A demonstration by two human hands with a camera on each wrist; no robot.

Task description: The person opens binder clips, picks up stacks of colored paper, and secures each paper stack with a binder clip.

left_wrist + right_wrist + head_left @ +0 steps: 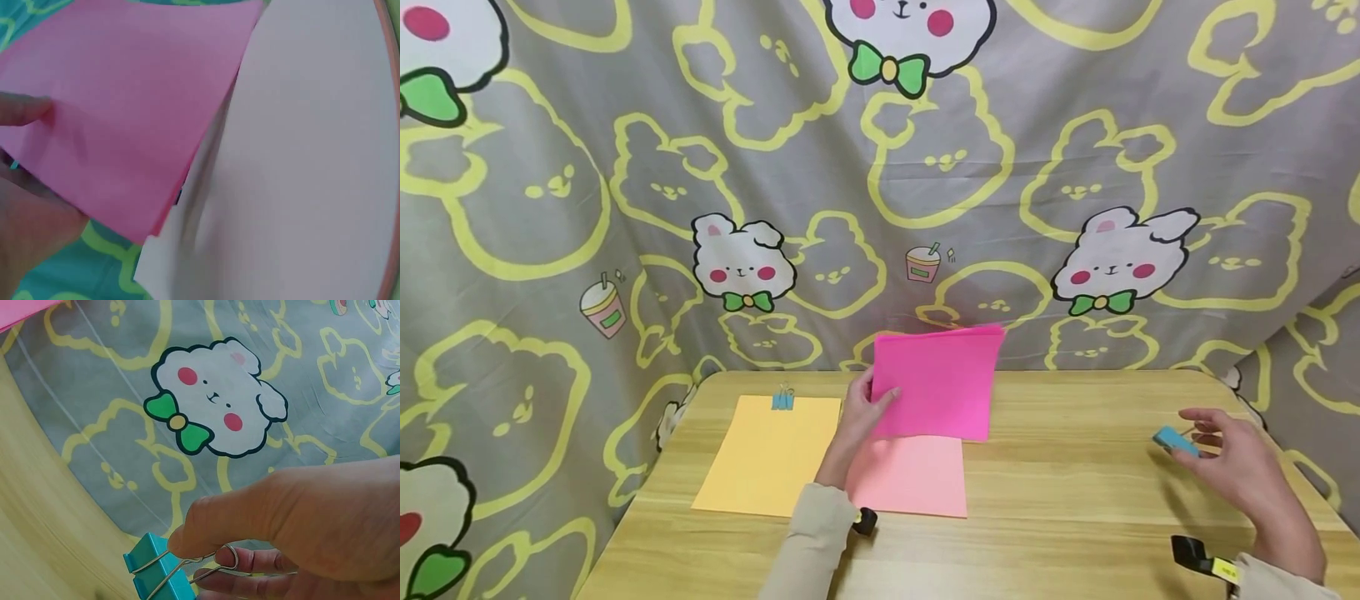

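My left hand (pixel 861 417) grips a stack of bright pink paper (pixel 936 387) by its left edge, thumb on the front face. The stack is tilted up above the table; in the left wrist view the pink sheets (pixel 131 112) fill much of the picture. Below it lies light pink paper (pixel 913 479), its upper part hidden behind the held stack. Over the right side of the table, my right hand (pixel 1236 458) pinches a blue binder clip (pixel 1176 440) by its wire handles. The right wrist view shows the clip (pixel 159 565) with thumb and fingers at the handles.
Yellow paper (pixel 767 458) lies at the left of the wooden table (pixel 1060 500), with another blue binder clip (pixel 783 401) on its top edge. A patterned curtain (pixel 820 167) hangs behind the table and along its sides.
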